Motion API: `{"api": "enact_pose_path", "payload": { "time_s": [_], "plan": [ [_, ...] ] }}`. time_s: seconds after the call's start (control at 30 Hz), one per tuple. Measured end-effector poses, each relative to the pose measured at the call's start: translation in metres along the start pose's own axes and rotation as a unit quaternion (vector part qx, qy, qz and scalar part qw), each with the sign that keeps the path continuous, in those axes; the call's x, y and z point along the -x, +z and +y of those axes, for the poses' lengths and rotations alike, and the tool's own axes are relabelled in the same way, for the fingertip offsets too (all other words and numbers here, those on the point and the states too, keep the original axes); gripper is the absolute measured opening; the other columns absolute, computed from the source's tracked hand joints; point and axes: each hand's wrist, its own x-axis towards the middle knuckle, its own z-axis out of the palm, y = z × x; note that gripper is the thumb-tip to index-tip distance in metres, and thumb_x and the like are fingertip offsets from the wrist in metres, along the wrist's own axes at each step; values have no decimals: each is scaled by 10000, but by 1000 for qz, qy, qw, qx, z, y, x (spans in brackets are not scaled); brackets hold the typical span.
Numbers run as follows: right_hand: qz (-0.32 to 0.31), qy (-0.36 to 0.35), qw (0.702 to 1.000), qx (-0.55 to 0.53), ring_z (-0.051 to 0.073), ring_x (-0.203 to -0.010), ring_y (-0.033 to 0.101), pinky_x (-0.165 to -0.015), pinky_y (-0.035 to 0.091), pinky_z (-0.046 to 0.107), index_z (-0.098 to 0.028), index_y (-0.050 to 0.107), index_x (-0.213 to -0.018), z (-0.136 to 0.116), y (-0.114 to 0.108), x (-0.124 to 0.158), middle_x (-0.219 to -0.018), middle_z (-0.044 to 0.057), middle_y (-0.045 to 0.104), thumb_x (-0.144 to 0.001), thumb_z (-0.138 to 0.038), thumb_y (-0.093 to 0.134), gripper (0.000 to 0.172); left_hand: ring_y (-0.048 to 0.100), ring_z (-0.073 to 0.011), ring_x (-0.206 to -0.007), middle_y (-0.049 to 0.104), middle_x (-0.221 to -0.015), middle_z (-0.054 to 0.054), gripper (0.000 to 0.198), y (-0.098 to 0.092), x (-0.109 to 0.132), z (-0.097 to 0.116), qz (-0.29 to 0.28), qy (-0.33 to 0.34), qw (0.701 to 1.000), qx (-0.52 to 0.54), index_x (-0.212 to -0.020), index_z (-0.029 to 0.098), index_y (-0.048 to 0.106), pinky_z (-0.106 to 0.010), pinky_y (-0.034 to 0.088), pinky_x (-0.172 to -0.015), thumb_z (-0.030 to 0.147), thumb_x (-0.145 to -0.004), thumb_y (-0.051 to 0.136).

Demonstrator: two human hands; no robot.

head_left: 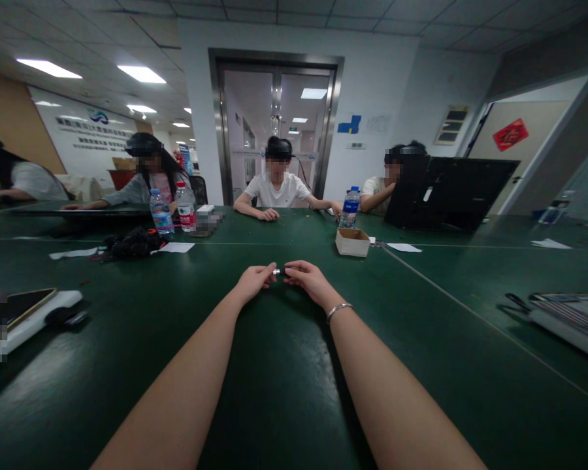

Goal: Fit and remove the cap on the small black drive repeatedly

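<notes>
Both my arms stretch out over a dark green table (284, 391). My left hand (255, 282) and my right hand (308, 279) meet near the table's middle, fingertips pinched together on a small silver and dark object (279, 270) held between them. The object is too small to name. A thin silver bracelet (339, 309) circles my right wrist. A small open cardboard box (352, 241) stands just beyond my right hand.
Several other people sit along the far side. Water bottles (161, 212) (350, 207), white papers (175, 247), a black bundle (132, 243) and a black laptop (445, 192) lie there. A tablet-like device (24, 305) lies at left, another device (568, 316) at right.
</notes>
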Motion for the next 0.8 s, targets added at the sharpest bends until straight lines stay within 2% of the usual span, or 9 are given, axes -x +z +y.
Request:
{"api": "enact_pose_path", "payload": {
  "time_s": [0.07,0.13,0.2,0.3,0.4,0.53,0.67,0.8],
  "plan": [
    [1,0,1000,1,117,-642,632,-628,468,253,-169,656,-855,0,0,0,-750,12,664,-577,-297,795,336,566,-141,-672,631,-765,-65,473,2,-3,-2,21,-15,1000,1,-741,145,599,-251,443,-601,612,-716,527],
    [1,2,1000,-1,117,-644,632,-631,471,253,-169,657,-856,0,-1,0,-747,11,663,-578,-294,795,335,564,-130,-658,640,-812,-51,436,2,-4,-3,29,-9,1000,-3,-819,163,603,-241,439,-583,577,-683,591],
    [-2,3,1000,0,116,-645,631,-635,471,255,-170,659,-857,0,-1,0,-754,11,662,-582,-285,793,327,560,-126,-653,640,-804,-48,420,2,-4,-3,16,-2,1000,-12,-800,163,611,-233,432,-576,561,-668,615],
    [-5,3,1000,4,110,-641,626,-640,469,256,-170,661,-862,0,0,0,-777,13,662,-595,-275,784,312,547,-125,-630,635,-748,-61,475,2,-6,-5,3,-8,1000,-8,-708,145,612,-236,425,-575,613,-713,530],
    [-3,5,1000,5,107,-642,626,-641,467,253,-169,660,-869,-1,0,0,-785,12,661,-602,-267,780,309,550,-121,-641,645,-794,-52,448,1,-8,-7,0,-4,1000,-6,-777,155,617,-230,421,-576,593,-698,565],
    [-6,7,1000,9,109,-645,630,-634,464,248,-165,660,-871,-1,1,0,-790,15,663,-606,-265,776,306,546,-126,-623,630,-733,-57,507,1,-8,-8,1,-9,1000,-20,-722,145,608,-245,430,-588,631,-749,468],
    [3,12,1000,8,111,-642,633,-630,466,244,-167,660,-865,-1,1,0,-780,12,667,-605,-266,774,301,547,-124,-637,644,-794,-50,451,1,-7,-7,1,-4,1000,-8,-778,158,611,-238,429,-577,600,-698,571],
    [-1,10,1000,9,111,-640,633,-629,471,245,-167,660,-864,-1,0,0,-785,16,669,-605,-265,775,300,537,-124,-626,633,-756,-63,511,1,-7,-7,-2,-5,1000,-10,-735,140,613,-244,429,-581,641,-716,514]
  ]
}}
